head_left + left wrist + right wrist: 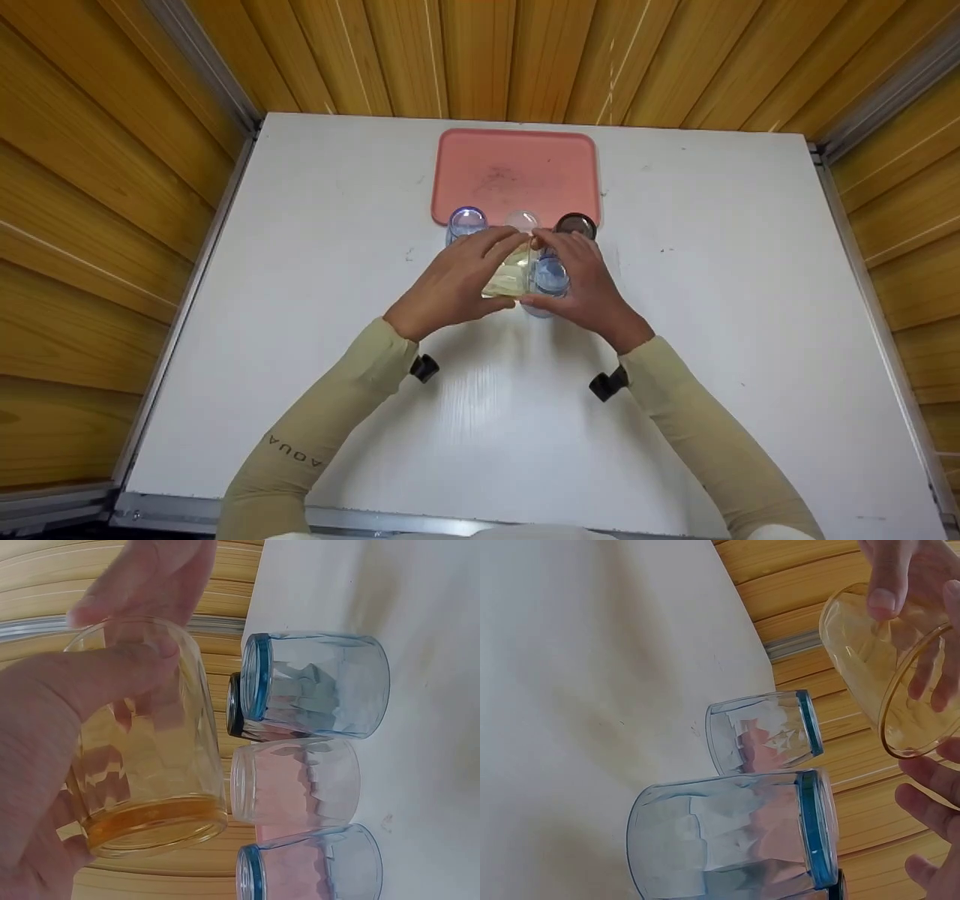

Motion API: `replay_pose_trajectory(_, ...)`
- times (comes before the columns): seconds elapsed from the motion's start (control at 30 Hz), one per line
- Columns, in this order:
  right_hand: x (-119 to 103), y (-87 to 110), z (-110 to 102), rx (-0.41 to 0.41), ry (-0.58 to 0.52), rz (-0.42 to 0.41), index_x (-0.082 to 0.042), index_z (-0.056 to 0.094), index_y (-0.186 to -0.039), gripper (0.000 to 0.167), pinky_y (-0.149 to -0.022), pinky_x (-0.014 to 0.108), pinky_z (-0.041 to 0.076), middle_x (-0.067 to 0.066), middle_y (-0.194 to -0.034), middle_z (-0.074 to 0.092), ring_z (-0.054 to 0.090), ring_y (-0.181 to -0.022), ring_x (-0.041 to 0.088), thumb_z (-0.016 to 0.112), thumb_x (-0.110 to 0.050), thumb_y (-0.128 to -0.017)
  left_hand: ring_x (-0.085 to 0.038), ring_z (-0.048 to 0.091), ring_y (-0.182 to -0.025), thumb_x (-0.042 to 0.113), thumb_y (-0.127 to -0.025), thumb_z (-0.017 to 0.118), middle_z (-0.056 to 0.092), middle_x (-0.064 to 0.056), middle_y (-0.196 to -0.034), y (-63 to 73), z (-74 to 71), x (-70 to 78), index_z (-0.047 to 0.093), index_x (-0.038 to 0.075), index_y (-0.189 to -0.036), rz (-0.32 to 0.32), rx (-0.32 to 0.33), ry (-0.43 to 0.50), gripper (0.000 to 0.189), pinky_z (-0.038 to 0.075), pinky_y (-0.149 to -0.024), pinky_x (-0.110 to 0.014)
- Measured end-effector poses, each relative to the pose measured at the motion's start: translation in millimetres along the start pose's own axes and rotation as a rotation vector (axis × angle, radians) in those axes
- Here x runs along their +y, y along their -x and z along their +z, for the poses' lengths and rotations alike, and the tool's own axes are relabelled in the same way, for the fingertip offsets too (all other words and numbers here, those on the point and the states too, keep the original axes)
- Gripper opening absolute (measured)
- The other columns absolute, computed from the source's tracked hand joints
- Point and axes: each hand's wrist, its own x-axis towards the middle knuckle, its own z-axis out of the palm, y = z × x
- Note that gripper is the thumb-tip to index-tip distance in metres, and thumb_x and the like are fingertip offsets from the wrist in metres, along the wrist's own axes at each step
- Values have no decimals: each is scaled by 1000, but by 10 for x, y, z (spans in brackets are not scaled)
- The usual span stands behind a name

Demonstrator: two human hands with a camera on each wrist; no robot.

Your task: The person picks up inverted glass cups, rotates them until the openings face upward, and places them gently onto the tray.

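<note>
My left hand (454, 281) grips a clear amber drinking glass (507, 279), its thumb lying across the wall. The glass is tipped on its side above the table, its mouth toward my right hand (589, 289). In the right wrist view, the right hand's fingers (930, 787) are spread close to the amber rim, with one fingertip seeming to touch it. Just below the hands, a light blue glass (322, 686) stands with its thick base up. Behind it, a colourless glass (296, 784) is flanked by another blue glass (467, 221) and a dark glass (576, 225).
A pink tray (517, 169) lies at the back of the white table (360, 225), just behind the row of glasses. Wood-patterned panels (480, 60) enclose the table at the back and sides.
</note>
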Motion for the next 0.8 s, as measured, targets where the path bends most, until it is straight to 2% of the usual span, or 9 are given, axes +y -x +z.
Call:
replay_pose_trajectory(0.13, -10, -15, -9, 1, -24, 6, -13, 43, -143, 83, -119, 55, 20, 3, -138, 54, 43, -134, 20, 78, -48, -76, -13, 37, -139, 43, -77, 79, 39, 3, -151, -3, -6, 2, 29, 25, -150, -22, -9, 23, 90, 34, -117, -38)
replay_pose_trajectory(0.4, -80, -48, -17, 34, -61, 35, -12, 48, -135, 75, -106, 49, 41, 4, -120, 60, 47, -121, 19, 79, -45, -74, -15, 37, -140, 47, -77, 78, 36, 3, -152, -33, 9, 24, 27, 21, -151, -37, -35, -20, 94, 35, -116, -39)
replay_pose_trajectory(0.53, -107, -56, -14, 47, -29, 36, -13, 50, -132, 73, -104, 47, 41, 7, -116, 60, 48, -116, 18, 78, -48, -74, -16, 36, -141, 51, -77, 76, 35, 2, -154, -49, 5, 42, 23, 20, -153, -44, -47, -44, 98, 35, -116, -40)
replay_pose_trajectory(0.8, -142, -85, 6, 64, 15, 9, -14, 51, -130, 75, -103, 48, 38, 5, -112, 60, 50, -110, 19, 77, -54, -73, -15, 38, -140, 53, -76, 76, 37, 0, -153, -80, -8, 77, 24, 18, -153, 5, 17, -50, 99, 38, -114, -39)
